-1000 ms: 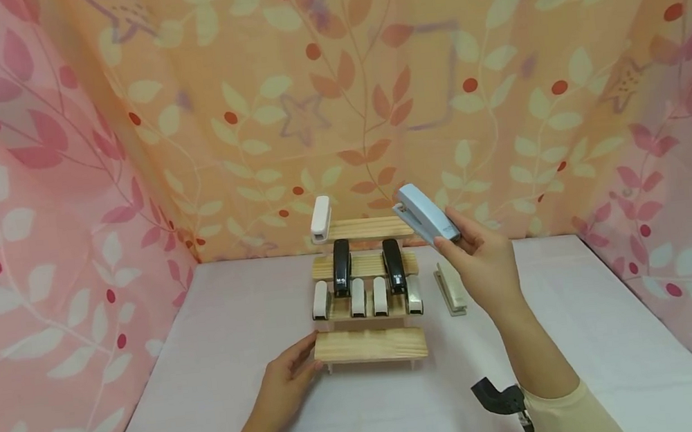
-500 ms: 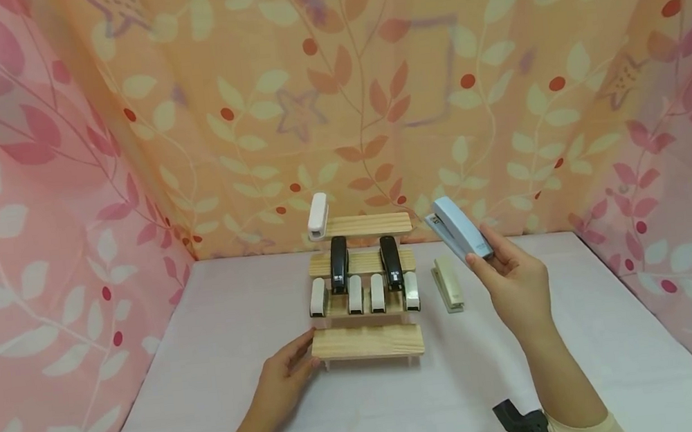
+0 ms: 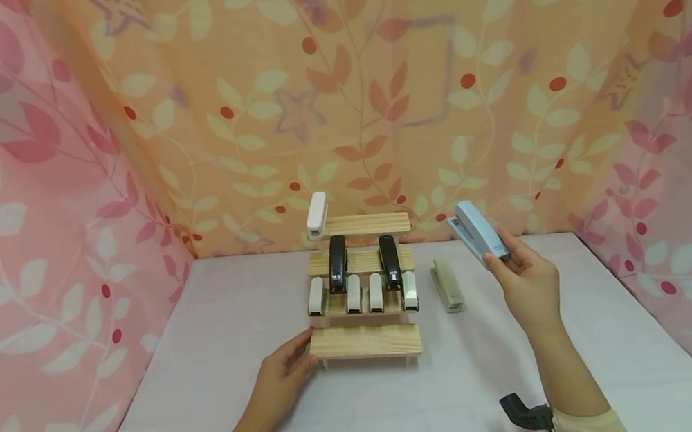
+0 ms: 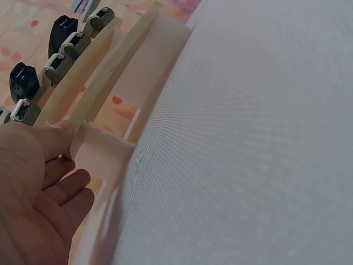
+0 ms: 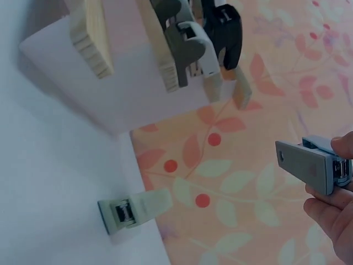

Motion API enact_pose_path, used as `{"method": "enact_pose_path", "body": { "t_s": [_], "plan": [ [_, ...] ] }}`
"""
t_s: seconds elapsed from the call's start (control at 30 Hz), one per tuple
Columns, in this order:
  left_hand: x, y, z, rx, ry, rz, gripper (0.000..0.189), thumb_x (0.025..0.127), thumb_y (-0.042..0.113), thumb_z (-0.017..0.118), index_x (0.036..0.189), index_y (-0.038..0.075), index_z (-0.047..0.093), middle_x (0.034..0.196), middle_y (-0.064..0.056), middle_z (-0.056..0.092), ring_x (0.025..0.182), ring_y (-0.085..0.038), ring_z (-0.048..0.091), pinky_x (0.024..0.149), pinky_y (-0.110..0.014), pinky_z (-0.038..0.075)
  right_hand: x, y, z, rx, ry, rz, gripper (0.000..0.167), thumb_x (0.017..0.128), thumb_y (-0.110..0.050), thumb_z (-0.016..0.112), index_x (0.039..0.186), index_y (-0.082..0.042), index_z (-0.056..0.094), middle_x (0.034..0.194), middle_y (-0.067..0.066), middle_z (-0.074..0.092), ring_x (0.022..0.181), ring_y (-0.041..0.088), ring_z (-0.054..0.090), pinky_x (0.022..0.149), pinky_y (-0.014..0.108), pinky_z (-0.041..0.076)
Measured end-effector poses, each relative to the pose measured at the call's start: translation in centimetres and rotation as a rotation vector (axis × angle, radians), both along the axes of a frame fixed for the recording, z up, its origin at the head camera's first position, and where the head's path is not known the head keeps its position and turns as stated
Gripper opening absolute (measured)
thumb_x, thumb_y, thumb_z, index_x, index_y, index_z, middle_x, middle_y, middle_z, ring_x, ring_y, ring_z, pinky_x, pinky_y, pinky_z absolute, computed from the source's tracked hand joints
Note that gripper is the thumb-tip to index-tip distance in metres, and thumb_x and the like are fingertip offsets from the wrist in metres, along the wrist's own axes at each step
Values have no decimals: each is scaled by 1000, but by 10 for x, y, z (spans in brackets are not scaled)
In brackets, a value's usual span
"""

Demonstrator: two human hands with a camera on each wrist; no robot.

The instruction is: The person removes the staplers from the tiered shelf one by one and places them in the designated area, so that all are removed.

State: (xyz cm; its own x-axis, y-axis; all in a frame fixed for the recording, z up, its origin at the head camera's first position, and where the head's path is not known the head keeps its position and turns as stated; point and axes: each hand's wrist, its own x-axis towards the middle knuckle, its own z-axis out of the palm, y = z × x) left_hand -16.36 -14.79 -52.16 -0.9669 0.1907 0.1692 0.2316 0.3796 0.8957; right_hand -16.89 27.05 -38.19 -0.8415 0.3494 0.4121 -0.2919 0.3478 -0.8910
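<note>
A light blue stapler (image 3: 479, 231) is held by its rear end in my right hand (image 3: 533, 285), raised over the table to the right of the rack. In the right wrist view the light blue stapler (image 5: 309, 163) sits between thumb and fingers. My left hand (image 3: 283, 375) grips the left end of the lowest board of a tiered wooden rack (image 3: 364, 343). The left wrist view has the thumb (image 4: 58, 138) against the board's end, with other fingers curled below. A pale green stapler (image 3: 448, 286) rests on the table between the rack and my right hand.
Two black staplers (image 3: 338, 265) and several small white staplers (image 3: 354, 295) stand on the rack's middle tiers. One white stapler (image 3: 317, 215) is at the left of the top board (image 3: 368, 224). Patterned curtains (image 3: 372, 102) enclose the white table (image 3: 217, 312) behind and at both sides.
My right hand has carried the light blue stapler to the right and slightly down, away from the top board. My left hand stays at the rack's left end.
</note>
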Motion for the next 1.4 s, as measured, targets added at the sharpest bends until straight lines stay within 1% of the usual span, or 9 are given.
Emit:
{"method": "enact_pose_path", "body": {
  "t_s": [0.13,0.3,0.4,0.57,0.8,0.9,1.13,1.27,1.4],
  "plan": [
    [-1,1,-1,-3,-11,4,53,92,28,77,143,25,61,146,7,59,134,-15,58,113,-30,47,-6,5,-10,-22,-41,-2,57,94,-4,74,147,-4,53,143,22,55,128,31,57,89,12,53],
    [-1,3,-4,20,-27,-3,54,92,26,77,143,24,60,148,7,58,135,-16,57,112,-28,47,-13,11,-23,15,-112,-27,59,96,-11,74,150,-4,50,145,20,54,130,33,56,91,13,52],
    [-1,2,-5,23,-25,-4,54,92,25,77,143,25,61,147,8,58,135,-15,57,112,-27,47,-17,15,-31,21,-136,-45,59,96,-13,74,150,-4,50,146,18,54,131,33,56,92,14,52],
    [-2,2,-5,25,-5,-12,55,92,26,77,144,25,59,148,6,57,136,-17,56,113,-27,47,-22,20,-44,24,-167,-67,59,97,-13,73,151,-4,49,145,22,54,131,33,56,91,11,51],
    [-3,1,-3,43,-18,-23,55,93,24,77,145,23,59,148,6,58,137,-16,55,112,-23,47,-31,29,-63,39,-224,-87,59,98,-14,72,151,-4,48,146,22,53,131,32,56,91,9,51],
    [-3,1,-2,41,-17,-22,54,93,23,77,144,23,59,148,6,58,137,-15,55,112,-23,46,-33,32,-70,45,-256,-98,59,98,-14,72,151,-4,48,146,22,53,131,32,56,91,10,51],
    [-2,2,-3,31,-14,-16,54,93,21,77,144,23,60,148,6,57,136,-17,56,113,-27,47,-36,37,-83,71,-326,-122,59,98,-20,72,151,-7,49,148,18,52,134,28,55,94,11,50],
    [-2,1,-2,25,-10,-12,54,93,20,77,144,23,60,148,6,57,136,-17,56,113,-27,47,-38,39,-90,85,-344,-118,60,98,-24,72,151,-8,49,149,18,51,136,28,53,98,12,49],
    [-2,0,-3,22,-4,-11,54,93,22,77,144,23,60,148,6,57,136,-17,56,113,-27,47,-39,40,-98,88,-350,-114,59,98,-23,72,151,-7,49,149,18,52,138,28,51,101,15,48]
  ]
}}
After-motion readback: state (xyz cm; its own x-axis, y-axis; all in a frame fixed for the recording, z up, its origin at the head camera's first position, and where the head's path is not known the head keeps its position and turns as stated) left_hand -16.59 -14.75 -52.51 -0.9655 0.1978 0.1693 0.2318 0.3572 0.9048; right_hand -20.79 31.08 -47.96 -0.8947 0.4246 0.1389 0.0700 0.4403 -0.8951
